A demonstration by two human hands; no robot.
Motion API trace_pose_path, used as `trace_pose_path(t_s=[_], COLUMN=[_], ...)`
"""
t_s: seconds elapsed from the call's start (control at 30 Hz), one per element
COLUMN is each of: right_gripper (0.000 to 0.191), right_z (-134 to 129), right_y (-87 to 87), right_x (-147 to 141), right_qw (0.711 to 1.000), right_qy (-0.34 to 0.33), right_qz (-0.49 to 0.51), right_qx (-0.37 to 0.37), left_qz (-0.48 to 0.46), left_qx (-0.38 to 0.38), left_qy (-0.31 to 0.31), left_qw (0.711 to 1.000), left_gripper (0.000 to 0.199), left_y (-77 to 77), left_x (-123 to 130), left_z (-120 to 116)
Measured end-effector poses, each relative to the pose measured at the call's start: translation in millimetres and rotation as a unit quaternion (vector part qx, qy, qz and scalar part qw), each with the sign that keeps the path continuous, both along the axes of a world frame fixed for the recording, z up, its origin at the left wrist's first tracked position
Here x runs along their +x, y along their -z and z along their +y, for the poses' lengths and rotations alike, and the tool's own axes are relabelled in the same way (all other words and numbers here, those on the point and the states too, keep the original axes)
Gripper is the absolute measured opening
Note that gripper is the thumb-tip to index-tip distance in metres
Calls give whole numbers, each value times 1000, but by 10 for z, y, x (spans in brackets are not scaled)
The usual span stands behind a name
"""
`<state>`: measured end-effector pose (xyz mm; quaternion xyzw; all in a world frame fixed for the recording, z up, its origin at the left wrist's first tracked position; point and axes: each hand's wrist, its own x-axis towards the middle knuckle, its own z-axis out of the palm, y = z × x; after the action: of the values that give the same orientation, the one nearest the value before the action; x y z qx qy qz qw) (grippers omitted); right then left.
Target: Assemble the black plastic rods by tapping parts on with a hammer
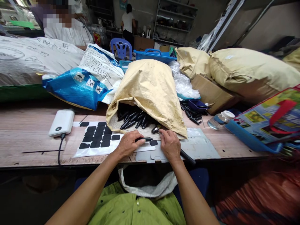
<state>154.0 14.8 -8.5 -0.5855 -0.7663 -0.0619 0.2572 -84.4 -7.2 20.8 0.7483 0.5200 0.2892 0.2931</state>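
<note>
My left hand point(130, 142) is closed on a slim black pen-like piece point(147, 139), held over the edge of a white sheet point(117, 150). My right hand point(170, 144) grips a small hammer; its metal head point(155, 129) shows beyond the fingers and its black handle point(187, 157) comes out below the palm. A thin dark line runs between the two hands; I cannot tell what it belongs to. Under the black piece lies a dark square patch point(153, 142). Just ahead, a tan woven sack point(150, 81) opens toward me, with many similar black pieces point(133, 119) inside its mouth.
Black squares point(96, 137) cover the white sheet at left, beside a white power bank point(62, 122) with a cable. A grey plate point(199, 147) lies at right, near a clear jar point(220, 120) and a blue bin point(255, 139). Full sacks line the back; two people are beyond.
</note>
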Motion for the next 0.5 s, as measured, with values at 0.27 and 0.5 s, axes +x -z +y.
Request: trace_pose_path(t_s=[0.27,0.5], right_gripper=[27,27], right_z=[7,2], right_y=[-3,-1], right_x=[-1,-5], right_qw=[1000,1000], right_qy=[-3,-3], right_qz=[5,6], right_qx=[-2,0], left_qz=[246,325], left_qx=[-157,-191], left_qy=[181,176], left_qw=[939,909], left_gripper=[27,28], left_y=[-347,39], left_x=[384,580], left_z=[-729,-931])
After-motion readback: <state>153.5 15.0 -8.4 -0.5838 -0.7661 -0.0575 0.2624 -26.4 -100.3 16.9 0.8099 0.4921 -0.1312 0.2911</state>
